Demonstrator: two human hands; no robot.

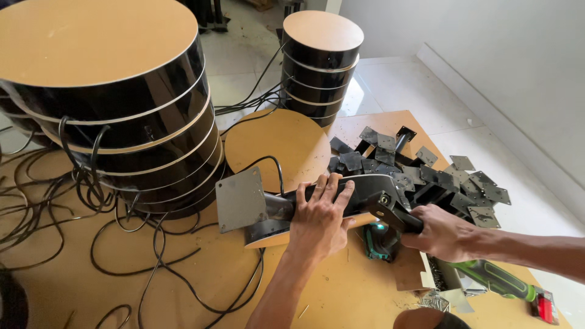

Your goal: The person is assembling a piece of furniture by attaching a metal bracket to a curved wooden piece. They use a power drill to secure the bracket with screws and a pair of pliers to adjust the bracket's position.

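A black metal monitor arm lies roughly level across the edge of a round brown wooden disc with a black rim. Its square grey metal mounting plate stands tilted at the left end, its jointed elbow at the right end

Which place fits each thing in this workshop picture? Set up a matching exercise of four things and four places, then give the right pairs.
Things:
1. left hand
2. right hand
3. green power tool
4. pile of black brackets

Places:
A. lying at the lower right of the board
B. gripping the jointed end of the black arm
C. heaped beyond the hands, right of the round disc
D. laid over the middle of the black arm

Pairs: 1-D, 2-B, 3-A, 4-C
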